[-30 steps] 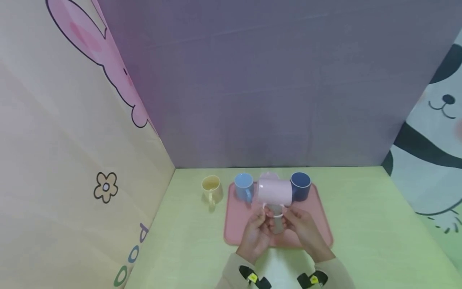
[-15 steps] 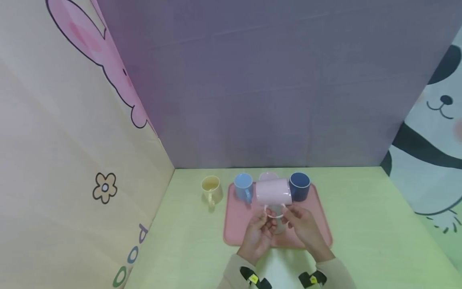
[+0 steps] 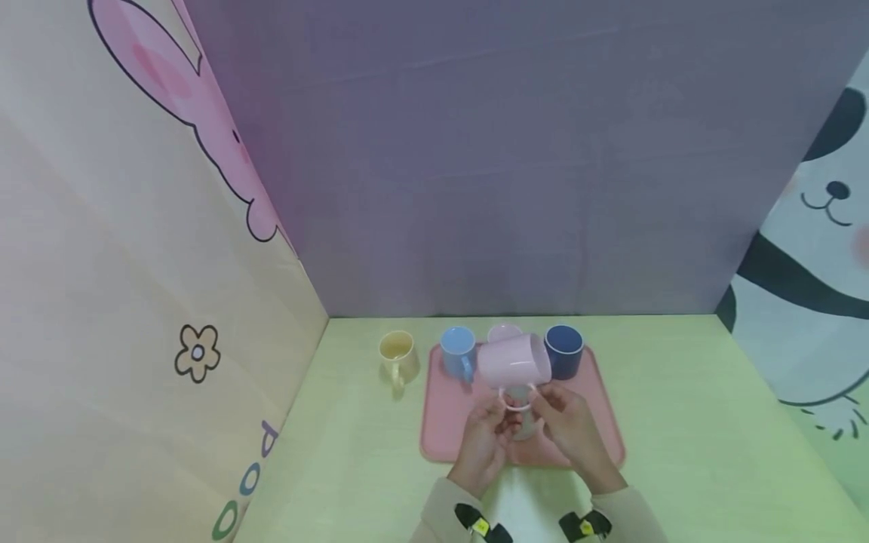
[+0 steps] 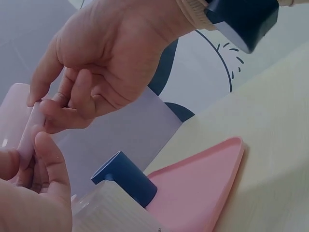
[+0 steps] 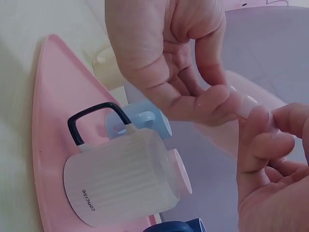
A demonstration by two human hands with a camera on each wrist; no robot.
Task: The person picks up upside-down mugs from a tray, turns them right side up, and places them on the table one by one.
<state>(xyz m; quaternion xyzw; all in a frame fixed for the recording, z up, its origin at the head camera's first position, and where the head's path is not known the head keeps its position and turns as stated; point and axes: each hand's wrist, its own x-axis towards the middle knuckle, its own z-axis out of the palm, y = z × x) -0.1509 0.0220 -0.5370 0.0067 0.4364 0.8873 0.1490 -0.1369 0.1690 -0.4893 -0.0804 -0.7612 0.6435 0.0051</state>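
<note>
A pink mug (image 3: pixel 512 360) is held on its side above the tray, its handle (image 3: pixel 517 407) towards the person. My left hand (image 3: pixel 483 441) pinches the left part of that handle, and my right hand (image 3: pixel 569 426) pinches the right part. In the right wrist view, the fingertips of both hands meet close together on the handle. Below the held mug stands a ribbed, whitish pitcher (image 5: pixel 120 176) with a black handle and the word "concise". From the head it is mostly hidden by the mug and hands.
On the pink tray (image 3: pixel 444 430) stand a light blue mug (image 3: pixel 458 348) and a navy mug (image 3: pixel 563 353). Behind the held mug, another pale pink mug (image 3: pixel 505 331) shows only its top. Left of the tray, a yellow mug (image 3: pixel 397 354) is on the table (image 3: pixel 353 452).
The held mug has turned a little, so its right end now faces the head camera more. Both hands keep their pinch on the handle, and the other mugs stay in place.
</note>
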